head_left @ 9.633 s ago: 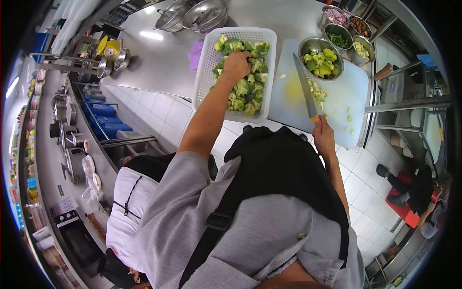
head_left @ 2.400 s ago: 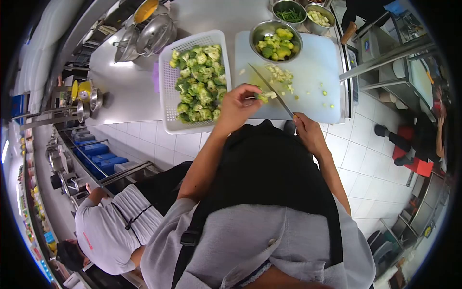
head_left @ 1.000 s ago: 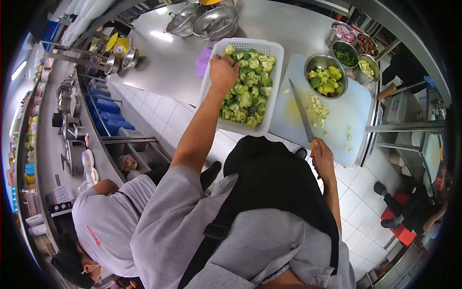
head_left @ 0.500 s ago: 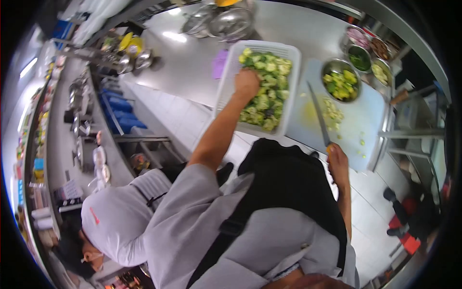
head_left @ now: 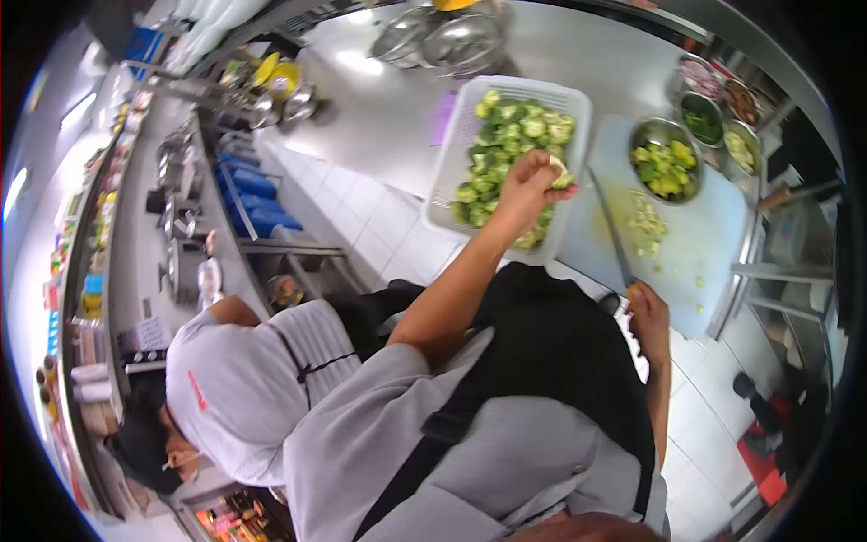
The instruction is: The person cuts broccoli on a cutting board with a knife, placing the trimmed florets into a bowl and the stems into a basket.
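My left hand (head_left: 524, 191) is raised over the right side of a white plastic basket (head_left: 439, 194), pinching a pale green Brussels sprout (head_left: 561, 175). Below it, the basket is filled with green and pale pieces that look like Brussels sprouts (head_left: 510, 135). My right hand (head_left: 649, 316) grips the yellow handle of a long kitchen knife (head_left: 611, 228), whose blade lies low over the cutting board (head_left: 587, 242), pointing away from me. Small pale trimmings (head_left: 647, 221) are scattered beside the blade. A steel bowl (head_left: 638, 135) of yellow-green pieces stands at the board's far side.
Small containers of chopped ingredients (head_left: 700, 117) line the far right edge. Steel bowls (head_left: 463, 43) stand at the back of the steel table (head_left: 352, 117). A purple cloth (head_left: 442, 117) lies beside the basket. To my left, a co-worker (head_left: 239, 388) bends at another counter.
My left hand has lifted out of the basket and moved right, now with a sprout in its fingers. The knife stays in my right hand. The view has shifted slightly.
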Tool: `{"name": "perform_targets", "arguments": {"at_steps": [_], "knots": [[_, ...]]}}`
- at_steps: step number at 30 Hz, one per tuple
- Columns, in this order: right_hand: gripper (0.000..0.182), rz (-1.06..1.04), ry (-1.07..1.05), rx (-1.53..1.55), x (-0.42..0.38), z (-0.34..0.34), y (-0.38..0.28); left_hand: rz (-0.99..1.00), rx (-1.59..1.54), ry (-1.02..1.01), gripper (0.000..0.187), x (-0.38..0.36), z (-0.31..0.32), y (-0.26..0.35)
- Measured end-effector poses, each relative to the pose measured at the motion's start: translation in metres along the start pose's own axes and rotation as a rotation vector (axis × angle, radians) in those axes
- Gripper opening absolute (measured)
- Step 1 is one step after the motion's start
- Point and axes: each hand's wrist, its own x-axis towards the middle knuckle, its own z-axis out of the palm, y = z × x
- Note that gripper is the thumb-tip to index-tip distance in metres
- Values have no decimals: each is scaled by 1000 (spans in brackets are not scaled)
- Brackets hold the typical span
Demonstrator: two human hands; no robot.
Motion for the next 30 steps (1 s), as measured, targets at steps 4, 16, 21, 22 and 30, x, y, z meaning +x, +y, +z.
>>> {"name": "perform_targets", "arguments": {"at_steps": [4,16,21,22,30], "knots": [[37,-25,73,92,-14,3,-30,-138,28,-99,19,-27,30,-22],[35,-256,111,59,-52,-16,-43,-270,67,-96,23,-48,56,-47],[38,-320,158,-15,-65,-18,-39,-172,25,-181,21,-44,48,-61],[38,-310,164,-7,-67,-18,-37,-168,36,-160,17,-45,50,-59],[37,-204,153,27,-83,-22,-33,-119,117,-142,21,-41,43,-55]]}}
